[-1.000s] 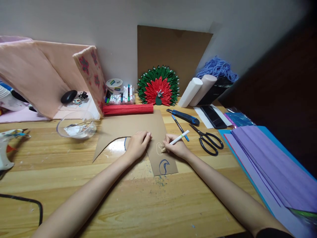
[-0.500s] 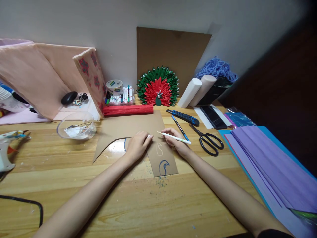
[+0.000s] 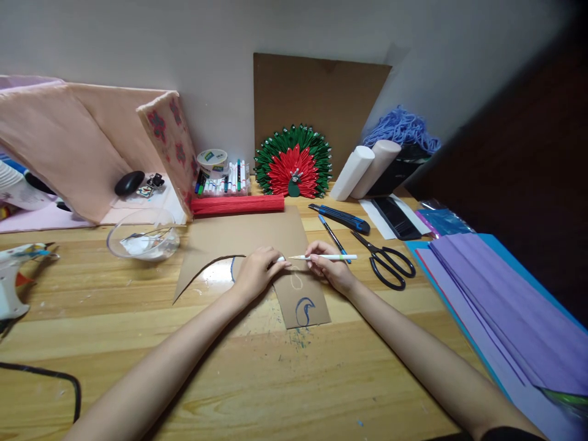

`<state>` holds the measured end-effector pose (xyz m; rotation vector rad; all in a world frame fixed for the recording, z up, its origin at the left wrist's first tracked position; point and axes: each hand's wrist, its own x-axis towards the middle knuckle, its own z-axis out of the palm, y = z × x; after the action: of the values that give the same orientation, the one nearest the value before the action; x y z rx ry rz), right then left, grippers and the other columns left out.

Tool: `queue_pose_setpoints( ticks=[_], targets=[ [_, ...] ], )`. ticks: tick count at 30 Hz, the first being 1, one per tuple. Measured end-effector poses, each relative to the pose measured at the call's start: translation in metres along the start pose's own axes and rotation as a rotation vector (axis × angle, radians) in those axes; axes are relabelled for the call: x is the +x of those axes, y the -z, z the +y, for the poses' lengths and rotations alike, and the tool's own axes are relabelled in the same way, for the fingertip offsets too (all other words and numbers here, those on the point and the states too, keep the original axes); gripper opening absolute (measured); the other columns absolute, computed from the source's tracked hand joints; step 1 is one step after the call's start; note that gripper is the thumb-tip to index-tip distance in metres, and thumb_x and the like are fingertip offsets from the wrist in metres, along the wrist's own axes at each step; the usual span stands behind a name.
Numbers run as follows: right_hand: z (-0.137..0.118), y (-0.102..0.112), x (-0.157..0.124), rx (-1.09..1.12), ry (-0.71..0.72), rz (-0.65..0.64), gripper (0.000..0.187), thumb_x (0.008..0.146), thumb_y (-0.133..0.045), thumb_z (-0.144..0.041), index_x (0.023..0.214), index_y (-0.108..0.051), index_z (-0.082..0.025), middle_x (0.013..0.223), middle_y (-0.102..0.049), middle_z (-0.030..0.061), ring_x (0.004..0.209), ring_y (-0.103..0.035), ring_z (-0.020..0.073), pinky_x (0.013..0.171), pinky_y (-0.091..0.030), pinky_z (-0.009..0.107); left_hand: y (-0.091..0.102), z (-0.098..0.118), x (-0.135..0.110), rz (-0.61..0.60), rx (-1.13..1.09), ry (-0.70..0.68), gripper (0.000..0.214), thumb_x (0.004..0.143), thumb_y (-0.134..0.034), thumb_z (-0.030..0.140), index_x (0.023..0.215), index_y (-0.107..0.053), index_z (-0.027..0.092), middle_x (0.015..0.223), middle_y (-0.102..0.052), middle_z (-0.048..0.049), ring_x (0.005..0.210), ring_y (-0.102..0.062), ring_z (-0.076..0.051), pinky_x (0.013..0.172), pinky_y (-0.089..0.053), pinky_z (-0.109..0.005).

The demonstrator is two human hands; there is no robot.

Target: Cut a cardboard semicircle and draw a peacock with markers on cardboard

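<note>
A cut piece of brown cardboard (image 3: 243, 236) lies flat on the wooden table (image 3: 285, 380). On its lower strip are a faint white teardrop outline (image 3: 297, 280) and a blue curved drawing (image 3: 304, 310). My left hand (image 3: 257, 271) rests on the cardboard, fingers closed, pinching a small white pen cap (image 3: 280, 259). My right hand (image 3: 329, 267) grips a white marker (image 3: 328, 257) held level, its tip pointing left and almost touching the cap.
Black scissors (image 3: 388, 262), a blue pen (image 3: 331, 231) and a utility knife (image 3: 342, 216) lie right of the cardboard. Purple paper sheets (image 3: 505, 306) fill the right side. A glass bowl (image 3: 143, 236) and a glue gun (image 3: 13, 275) sit left. A red paper roll (image 3: 236, 203) and a paper peacock (image 3: 294, 160) stand behind.
My right hand lifted the marker off the white teardrop, turned it level and brought its tip to my left hand's fingers. My left hand shifted slightly right with the cap.
</note>
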<state>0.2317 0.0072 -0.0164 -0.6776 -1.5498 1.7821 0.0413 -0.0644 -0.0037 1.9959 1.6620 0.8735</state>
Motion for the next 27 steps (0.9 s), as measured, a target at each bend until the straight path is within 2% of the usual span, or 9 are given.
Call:
queue_pose_setpoints(
  ticks=[10,14,17,22,25,27],
  targets=[
    [-0.0048,-0.0060,-0.0023,-0.117,-0.039,-0.085,0.019,0.077,-0.059,-0.035,0.084,-0.055,-0.018,0.066,-0.057,-0.0005,0.046,-0.041,0.0065,0.041,-0.027,0.020,-0.0010,0.0016,-0.0009,-0.089,0.086,-0.112,0.032,0.089,-0.039,0.041,0.074,-0.055,0.018,0.073,-0.051,-0.0013,0.071,-0.047,-0.014,0.062,-0.035,-0.025],
    [-0.0061,-0.0085,-0.0038,-0.099,-0.074,-0.062,0.023,0.075,-0.061,-0.039,0.082,-0.051,-0.019,0.069,-0.062,0.0010,0.044,-0.042,0.0070,0.039,-0.027,0.020,-0.0033,0.0026,-0.0017,-0.086,0.127,-0.118,0.031,0.091,-0.032,0.038,0.078,-0.051,0.018,0.076,-0.051,-0.0028,0.072,-0.046,-0.015,0.064,-0.036,-0.027],
    [-0.0052,-0.0065,-0.0034,-0.100,-0.057,-0.016,0.025,0.073,-0.062,-0.040,0.078,-0.050,-0.019,0.067,-0.062,0.0012,0.046,-0.044,0.0083,0.042,-0.032,0.021,-0.0033,0.0049,-0.0022,-0.084,0.147,-0.115,0.031,0.093,-0.027,0.036,0.083,-0.050,0.018,0.081,-0.050,-0.0043,0.074,-0.045,-0.016,0.067,-0.037,-0.029],
    [-0.0007,0.0005,0.0012,-0.057,0.052,0.170,0.019,0.078,-0.054,-0.038,0.081,-0.052,-0.020,0.064,-0.057,-0.0009,0.053,-0.049,0.0102,0.048,-0.037,0.022,-0.0019,0.0052,-0.0005,0.034,0.187,0.008,0.031,0.094,-0.022,0.032,0.082,-0.047,0.019,0.081,-0.050,-0.0040,0.076,-0.046,-0.017,0.068,-0.037,-0.029],
    [0.0004,-0.0008,0.0031,-0.127,0.078,0.178,0.019,0.079,-0.054,-0.036,0.087,-0.056,-0.019,0.075,-0.060,0.0019,0.067,-0.054,0.0121,0.059,-0.042,0.024,-0.0020,0.0032,0.0007,0.084,0.239,0.081,0.032,0.094,-0.023,0.033,0.079,-0.047,0.019,0.078,-0.051,-0.0036,0.075,-0.047,-0.017,0.067,-0.037,-0.029],
    [0.0010,-0.0034,0.0028,-0.211,0.053,0.182,0.019,0.076,-0.059,-0.036,0.080,-0.055,-0.018,0.070,-0.059,0.0006,0.063,-0.053,0.0114,0.057,-0.041,0.023,-0.0026,0.0025,0.0009,0.084,0.269,0.092,0.033,0.093,-0.023,0.033,0.079,-0.048,0.019,0.078,-0.051,-0.0036,0.075,-0.048,-0.017,0.067,-0.037,-0.030]
  ],
)
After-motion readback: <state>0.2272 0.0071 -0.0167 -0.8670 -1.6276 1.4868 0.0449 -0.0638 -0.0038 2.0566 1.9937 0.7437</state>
